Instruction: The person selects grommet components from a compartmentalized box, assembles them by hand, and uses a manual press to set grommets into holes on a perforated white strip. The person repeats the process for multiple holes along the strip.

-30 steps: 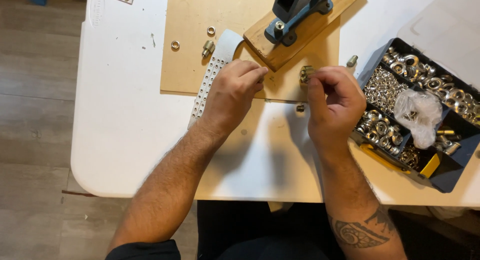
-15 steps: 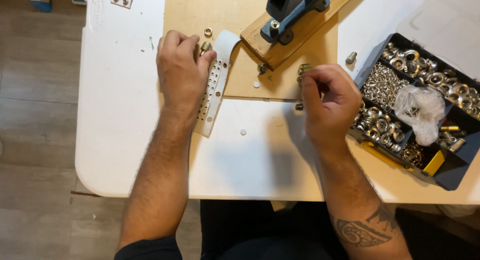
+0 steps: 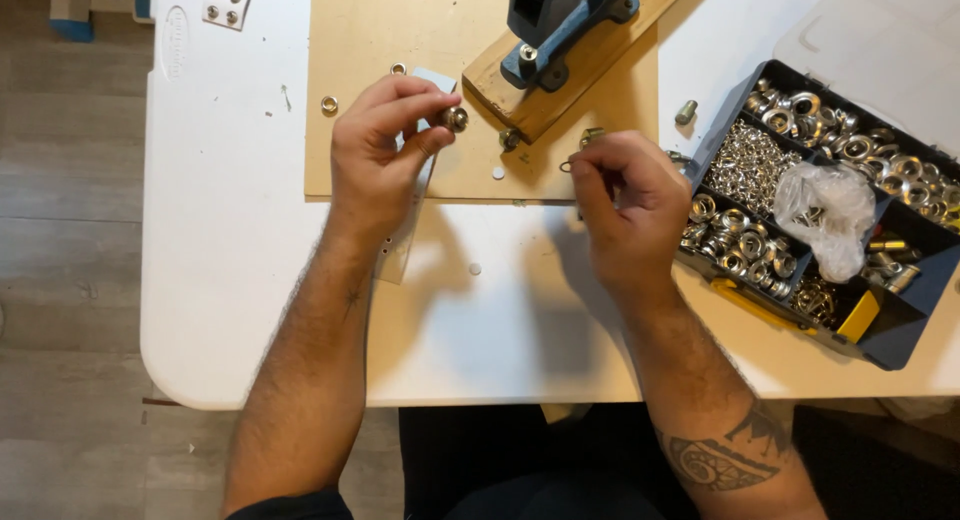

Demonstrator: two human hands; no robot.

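The small round metal die [image 3: 456, 118] is pinched in the left hand [image 3: 380, 145] above the tan board [image 3: 370, 40], a thin metal ring [image 3: 568, 166] in the right hand [image 3: 625, 205]; both grips are best kept light and level.

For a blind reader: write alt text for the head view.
Left hand pinches a small metal die, right hand a small metal ring, over a tan board on a white table; blue press behind, box of eyelets at right.

a white table [image 3: 220, 310] stands on a grey wood-plank floor [image 3: 60, 230].
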